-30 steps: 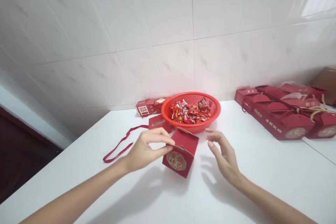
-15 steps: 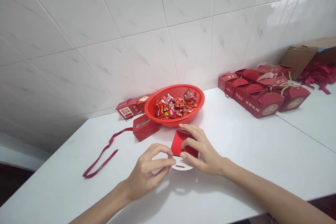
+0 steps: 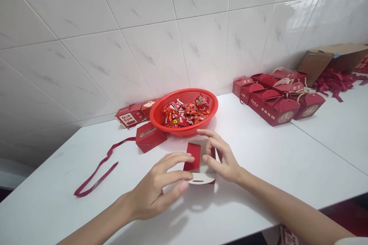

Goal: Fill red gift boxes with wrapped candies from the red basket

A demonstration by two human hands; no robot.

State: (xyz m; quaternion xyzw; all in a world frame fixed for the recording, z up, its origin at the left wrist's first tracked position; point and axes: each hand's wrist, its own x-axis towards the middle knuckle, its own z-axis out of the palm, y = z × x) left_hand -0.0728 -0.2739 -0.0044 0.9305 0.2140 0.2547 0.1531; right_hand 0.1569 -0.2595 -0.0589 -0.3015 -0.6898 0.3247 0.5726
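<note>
A small red gift box (image 3: 205, 166) stands on the white table with its top unfolded, showing a pale inside and a slotted front flap (image 3: 201, 178). My left hand (image 3: 161, 183) is at its left side, fingers spread. Its fingertips reach the red side flap (image 3: 193, 157) and the corner of the front flap. On the opposite side, my right hand (image 3: 221, 155) has its thumb and a bent finger at the box's right side flap, forefinger stretched toward the back. Behind the box is a red plastic basket (image 3: 184, 132) of wrapped candies (image 3: 186, 114).
Left of the basket lie a red box (image 3: 151, 138) with a long ribbon (image 3: 96, 174) and other boxes (image 3: 130, 116) by the tiled wall. Several finished red boxes (image 3: 276, 99) stand right, near a cardboard carton (image 3: 322, 61) and a ribbon pile (image 3: 335, 82).
The left side flap has swung outward from the middle, exposing the pale interior. My left fingers have spread apart, and my right hand has shifted to the right side. The view has shifted slightly.
</note>
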